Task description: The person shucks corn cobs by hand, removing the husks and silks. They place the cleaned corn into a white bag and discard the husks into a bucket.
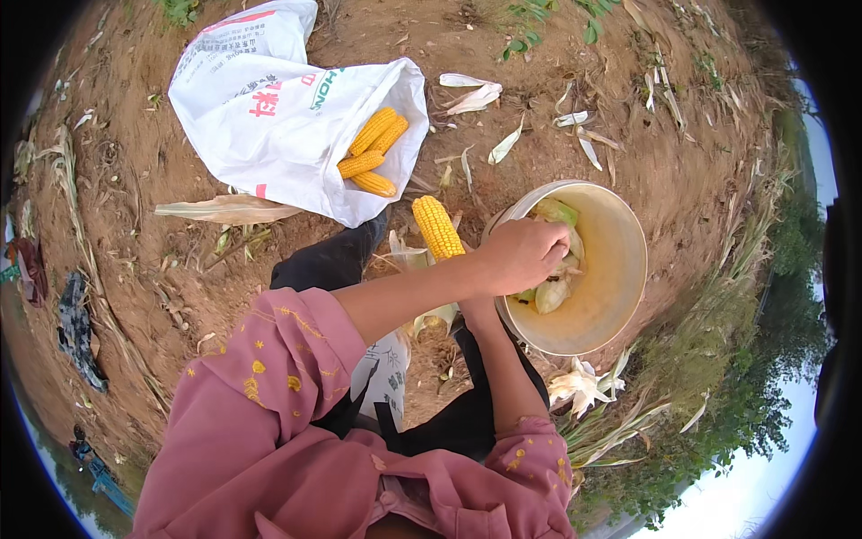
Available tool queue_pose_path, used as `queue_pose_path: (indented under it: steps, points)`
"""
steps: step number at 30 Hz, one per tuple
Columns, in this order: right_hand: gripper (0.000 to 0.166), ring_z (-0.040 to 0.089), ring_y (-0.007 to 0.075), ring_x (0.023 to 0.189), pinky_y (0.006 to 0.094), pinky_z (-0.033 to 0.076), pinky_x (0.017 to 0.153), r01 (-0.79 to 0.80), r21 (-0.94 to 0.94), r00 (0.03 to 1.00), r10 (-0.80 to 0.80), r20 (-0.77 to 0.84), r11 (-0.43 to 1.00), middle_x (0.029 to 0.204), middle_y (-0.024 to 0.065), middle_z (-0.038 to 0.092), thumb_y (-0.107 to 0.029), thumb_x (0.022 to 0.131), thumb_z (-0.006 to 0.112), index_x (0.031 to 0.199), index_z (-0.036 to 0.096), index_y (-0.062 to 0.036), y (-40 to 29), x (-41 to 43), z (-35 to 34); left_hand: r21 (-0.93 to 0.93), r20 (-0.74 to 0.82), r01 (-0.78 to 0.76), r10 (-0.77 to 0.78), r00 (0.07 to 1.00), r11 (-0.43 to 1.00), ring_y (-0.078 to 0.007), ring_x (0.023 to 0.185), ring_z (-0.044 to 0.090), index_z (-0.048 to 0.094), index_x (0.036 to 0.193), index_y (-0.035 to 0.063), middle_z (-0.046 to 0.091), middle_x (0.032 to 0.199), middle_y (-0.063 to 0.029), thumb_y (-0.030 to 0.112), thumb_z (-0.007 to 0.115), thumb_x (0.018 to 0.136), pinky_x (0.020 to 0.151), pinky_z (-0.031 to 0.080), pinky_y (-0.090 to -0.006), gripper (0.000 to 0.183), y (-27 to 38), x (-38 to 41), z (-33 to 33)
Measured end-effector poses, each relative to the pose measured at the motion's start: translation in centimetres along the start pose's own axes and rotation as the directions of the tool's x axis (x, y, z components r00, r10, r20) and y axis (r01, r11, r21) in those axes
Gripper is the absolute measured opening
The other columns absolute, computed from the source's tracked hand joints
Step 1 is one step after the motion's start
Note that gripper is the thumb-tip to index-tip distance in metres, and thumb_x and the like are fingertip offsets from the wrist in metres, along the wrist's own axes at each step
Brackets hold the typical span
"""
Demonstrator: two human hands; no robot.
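My left hand (528, 255) is over the mouth of a pale plastic bucket (609, 269), its fingers curled tight. Whether anything is inside the fist is hidden. Beneath it in the bucket lie corn ears in pale green husks (555, 293). My left forearm crosses above my right wrist, so most of my right hand (477, 308) is covered. A yellow ear of corn (436, 226) with bare kernels sticks out past the forearm, its lower end apparently in my right hand. Loose husk (438, 318) shows below the forearm.
A white woven sack (256, 135) bearing print lies on the soil (458, 40), several husked corn ears (370, 158) in its mouth. Dry husks (475, 94) are scattered around. Stalks and weeds (640, 418) stand at right. Dark cloth (79, 330) lies at left; a person (81, 448) is far off.
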State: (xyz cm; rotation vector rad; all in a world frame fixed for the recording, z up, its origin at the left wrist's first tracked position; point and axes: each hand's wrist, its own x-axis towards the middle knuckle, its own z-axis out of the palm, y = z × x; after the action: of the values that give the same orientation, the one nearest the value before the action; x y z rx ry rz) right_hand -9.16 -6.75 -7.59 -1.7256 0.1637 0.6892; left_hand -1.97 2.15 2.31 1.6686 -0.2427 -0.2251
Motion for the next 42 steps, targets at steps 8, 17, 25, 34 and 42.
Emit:
queue_pose_path:
  steps: [8, 17, 25, 34, 42]
  points:
    - [0.061, 0.060, 0.0214, 0.089, 0.0326, 0.047, 0.079, -0.025, -0.334, 0.999, 0.033, 0.017, 0.942, 0.102, 0.0151, 0.062, -0.025, 0.075, 0.066, 0.128, 0.044, -0.0063, 2.6, 9.9, 5.0, 0.127, 0.049, 0.024, -0.030, 0.998, 0.992, -0.0348, 0.067, 0.060, 0.052, 0.082, -0.0007, 0.060, 0.070, -0.0175, 0.016, 0.052, 0.084, 0.062, 0.046, -0.0459, 0.016, 0.9, -0.1, -0.8]
    - [0.060, 0.056, 0.0300, 0.102, 0.0350, 0.044, 0.089, 0.405, -0.264, 0.843, -0.245, 0.479, 0.876, 0.109, 0.0180, 0.059, -0.026, 0.069, 0.070, 0.122, 0.050, -0.0065, -0.7, 18.9, 19.2, 0.153, -0.092, -0.001, 0.015, 0.996, 0.988, -0.0374, 0.063, 0.056, 0.049, 0.082, 0.0011, 0.057, 0.067, -0.0170, 0.012, 0.052, 0.084, 0.057, 0.043, -0.0469, 0.012, 0.3, 0.8, -2.8]
    - [0.037, 0.057, 0.0327, 0.101, 0.0368, 0.044, 0.088, 0.247, -0.390, 0.960, -0.171, 0.220, 0.887, 0.107, 0.0210, 0.059, -0.013, 0.078, 0.060, 0.113, 0.053, -0.0007, 5.7, 17.9, 21.7, 0.157, -0.083, -0.032, 0.046, 0.995, 0.987, -0.0364, 0.064, 0.056, 0.048, 0.081, 0.0014, 0.055, 0.067, -0.0172, 0.010, 0.052, 0.084, 0.057, 0.043, -0.0453, 0.010, 0.5, 0.8, -1.5]
    - [0.018, 0.062, 0.0291, 0.076, 0.0329, 0.049, 0.071, 0.483, -0.137, 0.875, -0.481, 0.054, 0.865, 0.079, 0.0147, 0.062, -0.001, 0.082, 0.053, 0.099, 0.060, -0.0007, -1.5, 2.3, 7.5, -0.197, -0.137, 0.080, -0.108, 0.985, 0.977, -0.0112, 0.070, 0.057, 0.054, 0.098, -0.0011, 0.060, 0.076, -0.0058, 0.012, 0.049, 0.091, 0.068, 0.047, -0.0250, 0.016, 0.5, 2.7, -3.6]
    - [0.020, 0.060, 0.0299, 0.081, 0.0390, 0.048, 0.073, 0.135, -0.782, 0.829, -0.502, -0.247, 0.609, 0.085, 0.0120, 0.063, -0.001, 0.077, 0.051, 0.092, 0.062, -0.0067, -0.9, 4.7, -13.6, -0.234, -0.061, 0.139, -0.157, 0.986, 0.962, -0.0102, 0.073, 0.056, 0.055, 0.097, -0.0025, 0.060, 0.080, -0.0058, 0.011, 0.047, 0.092, 0.070, 0.047, -0.0230, 0.016, 0.5, 2.9, -2.4]
